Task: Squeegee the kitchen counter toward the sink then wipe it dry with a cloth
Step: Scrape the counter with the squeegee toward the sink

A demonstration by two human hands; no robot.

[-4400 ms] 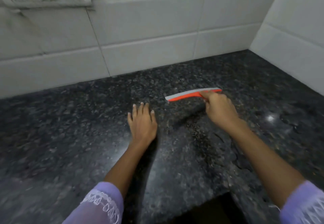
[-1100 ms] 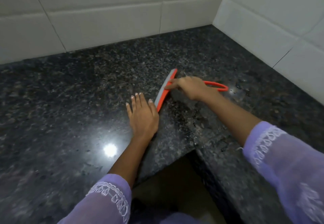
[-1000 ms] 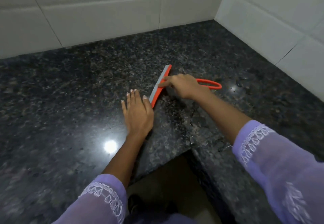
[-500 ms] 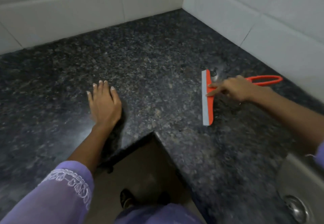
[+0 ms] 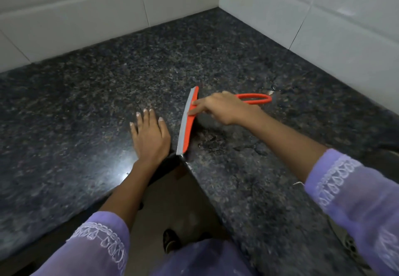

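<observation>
An orange squeegee (image 5: 187, 127) with a grey rubber blade lies on the dark speckled granite counter (image 5: 86, 107), its blade running from mid-counter down to the inner corner of the counter edge. My right hand (image 5: 224, 107) grips it where the looped handle meets the blade, fingers pressing on the blade back. My left hand (image 5: 150, 135) rests flat on the counter just left of the blade, fingers spread. Wet patches glisten on the stone right of the blade. No cloth is in view.
White tiled walls (image 5: 323, 16) meet at the back corner. The L-shaped counter wraps around a gap where the floor and my feet (image 5: 170, 240) show. A strip of the sink (image 5: 349, 245) with its drain peeks in at the lower right, under my sleeve.
Half a second ago the squeegee was further right, near the sink side. Now its blade sits back by the counter's inner corner, next to my left hand, which stayed flat.
</observation>
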